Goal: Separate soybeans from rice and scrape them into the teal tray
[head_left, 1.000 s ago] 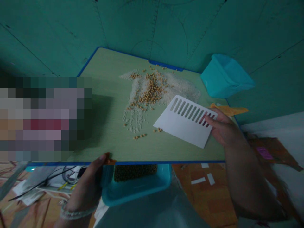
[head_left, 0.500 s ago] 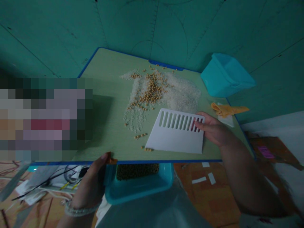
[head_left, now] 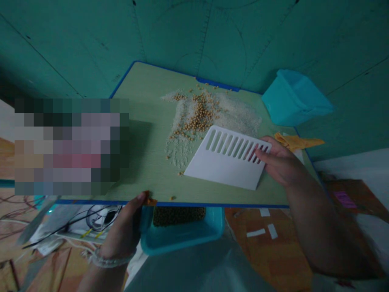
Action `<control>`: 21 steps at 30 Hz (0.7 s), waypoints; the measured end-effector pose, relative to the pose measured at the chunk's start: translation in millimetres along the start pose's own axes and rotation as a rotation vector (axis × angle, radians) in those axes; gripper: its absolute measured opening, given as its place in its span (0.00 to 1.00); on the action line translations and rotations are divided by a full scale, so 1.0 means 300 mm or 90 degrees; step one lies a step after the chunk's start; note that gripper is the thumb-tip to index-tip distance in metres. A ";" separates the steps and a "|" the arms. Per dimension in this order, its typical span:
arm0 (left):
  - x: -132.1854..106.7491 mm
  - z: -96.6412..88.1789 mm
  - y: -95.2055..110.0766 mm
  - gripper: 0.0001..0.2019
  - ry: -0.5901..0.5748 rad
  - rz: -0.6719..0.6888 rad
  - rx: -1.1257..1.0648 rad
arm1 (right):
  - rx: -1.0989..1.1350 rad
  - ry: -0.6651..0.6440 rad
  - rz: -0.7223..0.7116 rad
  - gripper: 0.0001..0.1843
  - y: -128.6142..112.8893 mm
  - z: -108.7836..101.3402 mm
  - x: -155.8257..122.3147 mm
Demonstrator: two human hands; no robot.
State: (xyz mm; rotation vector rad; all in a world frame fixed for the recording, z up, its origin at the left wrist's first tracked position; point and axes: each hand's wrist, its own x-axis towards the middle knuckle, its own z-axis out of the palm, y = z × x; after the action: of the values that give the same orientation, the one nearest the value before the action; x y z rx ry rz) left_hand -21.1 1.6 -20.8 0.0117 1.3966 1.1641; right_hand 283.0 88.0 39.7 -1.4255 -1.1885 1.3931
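My right hand point(head_left: 278, 160) grips a white plastic scraper point(head_left: 221, 171) by its slotted right end. The scraper is tilted over the table, its lower left corner near a few yellow soybeans point(head_left: 180, 173). Beyond it lies a spread of white rice-like grains point(head_left: 238, 113) mixed with a heap of soybeans point(head_left: 200, 114). My left hand point(head_left: 130, 213) is closed at the left end of a teal tray point(head_left: 182, 240) under the table's front edge, its thumb beside a small orange piece point(head_left: 150, 200). Its other fingers are hidden. Dark small beans point(head_left: 179, 216) lie in the tray.
A teal bin point(head_left: 285, 99) stands at the table's back right corner, with an orange cloth point(head_left: 299, 142) in front of it. The pale green table point(head_left: 142, 87) has a blue rim. At left, a blurred-out block point(head_left: 75, 150) hides part of it. Cables point(head_left: 88, 219) lie below left.
My right hand has lifted the scraper and moved it away from the front edge. Several soybeans near that edge are gone; one remains there. The view has shifted slightly.
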 end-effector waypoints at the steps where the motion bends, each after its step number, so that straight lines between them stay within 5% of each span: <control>1: -0.001 0.001 -0.001 0.17 -0.013 0.011 0.001 | 0.001 0.005 -0.009 0.19 -0.006 0.008 0.010; 6: -0.001 0.002 -0.007 0.13 -0.053 0.076 -0.016 | 0.001 -0.017 -0.021 0.18 -0.021 0.038 0.062; 21: -0.002 -0.007 -0.005 0.10 -0.085 0.049 -0.010 | -0.027 -0.079 0.041 0.18 -0.033 0.063 0.067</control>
State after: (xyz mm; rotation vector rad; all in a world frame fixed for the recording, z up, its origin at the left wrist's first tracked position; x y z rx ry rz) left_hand -21.6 -0.8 -21.7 0.1312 1.2782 1.2166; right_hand 262.5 108.8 42.9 -1.4360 -1.2674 1.5272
